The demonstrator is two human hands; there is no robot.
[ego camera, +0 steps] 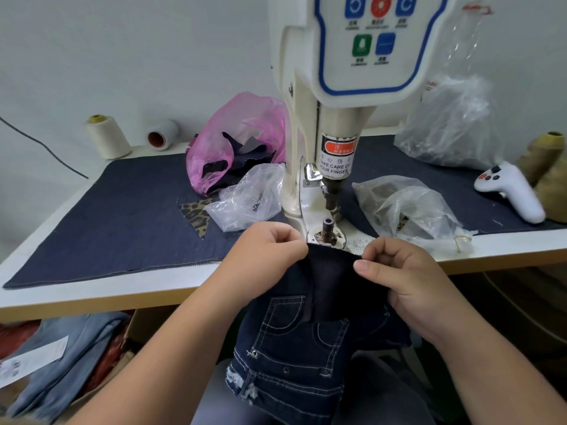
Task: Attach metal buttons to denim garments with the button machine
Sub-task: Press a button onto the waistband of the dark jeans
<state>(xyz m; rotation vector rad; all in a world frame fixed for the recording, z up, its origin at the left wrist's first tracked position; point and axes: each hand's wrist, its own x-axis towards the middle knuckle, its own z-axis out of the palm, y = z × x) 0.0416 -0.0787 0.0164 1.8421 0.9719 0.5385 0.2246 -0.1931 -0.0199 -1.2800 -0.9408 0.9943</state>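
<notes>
A dark blue denim garment (306, 329) with white stitching hangs from the table's front edge down to my lap. My left hand (264, 250) pinches its top edge on the left, and my right hand (402, 271) pinches the same edge on the right. The fabric's edge lies just in front of the button machine's lower die (327, 231). The cream button machine (334, 87) stands upright behind it, its plunger (333, 191) raised above the die. A clear bag (405, 207) holding what look like small brownish metal parts lies right of the die.
A dark denim mat (122, 216) covers the white table. On it lie a pink bag (239, 139) of dark scraps, a small clear bag (248, 197), a leopard-print scrap (196, 216), thread cones (107, 136) and a white handheld device (512, 188). Light blue jeans (67, 363) lie below left.
</notes>
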